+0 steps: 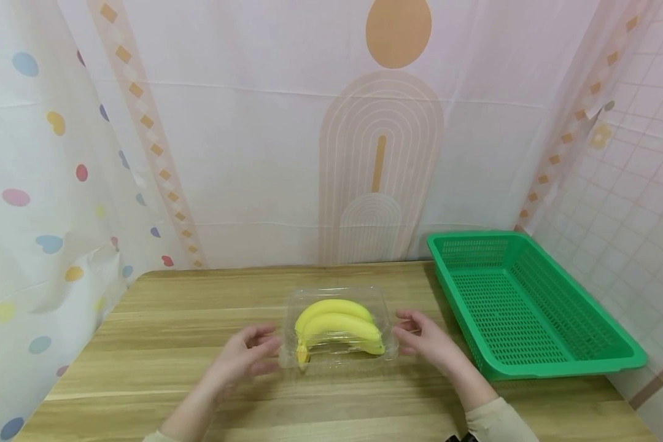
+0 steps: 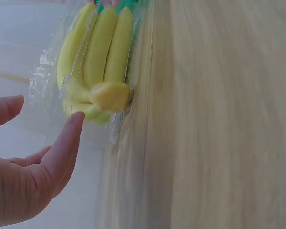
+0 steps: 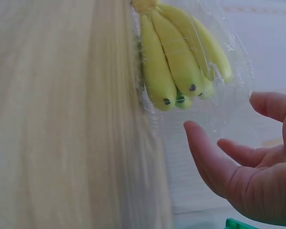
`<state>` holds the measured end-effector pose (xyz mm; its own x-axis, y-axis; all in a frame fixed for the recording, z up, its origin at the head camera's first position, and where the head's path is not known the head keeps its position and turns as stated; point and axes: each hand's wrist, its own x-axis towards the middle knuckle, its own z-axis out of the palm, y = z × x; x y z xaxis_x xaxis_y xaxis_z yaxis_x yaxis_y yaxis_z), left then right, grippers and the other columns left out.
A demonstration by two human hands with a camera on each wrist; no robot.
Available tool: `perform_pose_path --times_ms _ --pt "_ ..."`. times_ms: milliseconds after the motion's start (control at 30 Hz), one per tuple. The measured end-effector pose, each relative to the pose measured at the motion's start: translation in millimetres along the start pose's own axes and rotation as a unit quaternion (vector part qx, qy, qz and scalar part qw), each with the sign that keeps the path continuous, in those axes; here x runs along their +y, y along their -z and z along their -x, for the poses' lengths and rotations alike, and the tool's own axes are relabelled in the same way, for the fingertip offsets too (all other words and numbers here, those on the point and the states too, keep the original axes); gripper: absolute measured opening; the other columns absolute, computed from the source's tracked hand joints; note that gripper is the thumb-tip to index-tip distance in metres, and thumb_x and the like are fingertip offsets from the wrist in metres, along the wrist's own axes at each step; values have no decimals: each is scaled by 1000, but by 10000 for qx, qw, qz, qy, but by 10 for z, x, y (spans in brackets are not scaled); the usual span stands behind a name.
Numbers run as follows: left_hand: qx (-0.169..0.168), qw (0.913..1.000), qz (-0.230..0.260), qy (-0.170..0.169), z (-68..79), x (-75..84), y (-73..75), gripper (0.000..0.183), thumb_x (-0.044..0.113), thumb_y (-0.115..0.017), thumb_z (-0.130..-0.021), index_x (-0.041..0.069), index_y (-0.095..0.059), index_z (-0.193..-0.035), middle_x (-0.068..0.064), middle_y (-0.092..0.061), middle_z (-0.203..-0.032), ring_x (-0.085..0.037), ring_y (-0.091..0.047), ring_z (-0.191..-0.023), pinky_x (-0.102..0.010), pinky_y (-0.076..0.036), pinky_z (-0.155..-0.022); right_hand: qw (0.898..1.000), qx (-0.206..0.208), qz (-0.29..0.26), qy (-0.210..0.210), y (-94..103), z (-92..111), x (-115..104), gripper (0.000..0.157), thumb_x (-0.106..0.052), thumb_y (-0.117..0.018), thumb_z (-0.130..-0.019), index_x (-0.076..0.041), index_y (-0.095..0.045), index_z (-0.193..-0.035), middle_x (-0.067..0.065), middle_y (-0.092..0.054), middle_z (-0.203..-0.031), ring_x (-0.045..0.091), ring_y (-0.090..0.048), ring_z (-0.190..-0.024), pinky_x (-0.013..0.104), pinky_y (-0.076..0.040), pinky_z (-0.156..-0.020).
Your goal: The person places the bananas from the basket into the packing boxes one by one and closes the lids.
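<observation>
A clear plastic clamshell box [image 1: 339, 296] sits on the wooden table with a bunch of yellow bananas [image 1: 337, 322] inside. In the head view the stem end points to the near left. Just left of the box is my left hand [image 1: 248, 353], fingers spread and slightly bent, holding nothing. On the other side, my right hand [image 1: 428, 341] is beside the box's right edge with its fingers parted. Both wrist views show a small gap between the fingertips and the box. The banana tips [image 3: 181, 93] face my right hand, while the stem [image 2: 110, 96] faces my left.
A green plastic basket [image 1: 563, 370] with slotted sides stands at the right of the wooden table [image 1: 160, 344]. Behind the table hangs a pale patterned curtain [image 1: 254, 153], with a dotted one [image 1: 33, 258] on the left.
</observation>
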<state>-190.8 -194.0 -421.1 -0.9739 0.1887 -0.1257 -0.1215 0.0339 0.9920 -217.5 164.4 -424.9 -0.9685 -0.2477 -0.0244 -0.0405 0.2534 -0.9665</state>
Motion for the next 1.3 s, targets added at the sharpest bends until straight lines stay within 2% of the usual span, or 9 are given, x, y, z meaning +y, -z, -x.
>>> perform_pose_path --times_ms 100,200,400,700,1300 --pt "-236 9995 197 86 9 -15 -14 68 12 -64 -97 -19 -24 -143 -22 -48 -122 -24 -59 -100 -43 -57 -89 9998 -157 -146 -20 -14 12 25 57 -12 -62 -98 17 -36 -139 25 -53 -116 28 -58 -100 45 -59 -83" --pt "-322 9987 368 135 6 -29 -28 69 11 -64 -96 -19 -23 -143 -19 -48 -118 -20 -60 -95 -41 -58 -89 9987 -342 -375 -36 -22 21 41 61 -12 -62 -98 19 -31 -140 24 -50 -113 26 -57 -96 44 -59 -84" --pt "-254 9978 580 203 -7 -70 -55 68 9 -64 -95 -20 -25 -142 -17 -48 -113 -21 -59 -93 -36 -58 -87 9944 -583 -856 -221 -40 39 46 64 -12 -60 -99 21 -26 -141 18 -47 -106 20 -56 -89 41 -59 -84" --pt "-182 9938 1065 246 -17 -162 -92 62 0 -62 -93 -20 -25 -139 -13 -50 -105 -19 -61 -92 -33 -57 -88 9895 -770 -1148 -416 -57 49 50 63 -9 -59 -99 22 -24 -141 18 -49 -104 18 -58 -85 34 -60 -79" --pt "-273 9885 1457 311 -21 -227 -111 42 -5 -59 -93 -12 -36 -126 -8 -50 -103 -17 -62 -89 -29 -56 -88 9790 -857 -1770 -529 -90 45 122 61 5 -58 -93 20 -22 -140 12 -47 -98 18 -59 -85 30 -59 -81"
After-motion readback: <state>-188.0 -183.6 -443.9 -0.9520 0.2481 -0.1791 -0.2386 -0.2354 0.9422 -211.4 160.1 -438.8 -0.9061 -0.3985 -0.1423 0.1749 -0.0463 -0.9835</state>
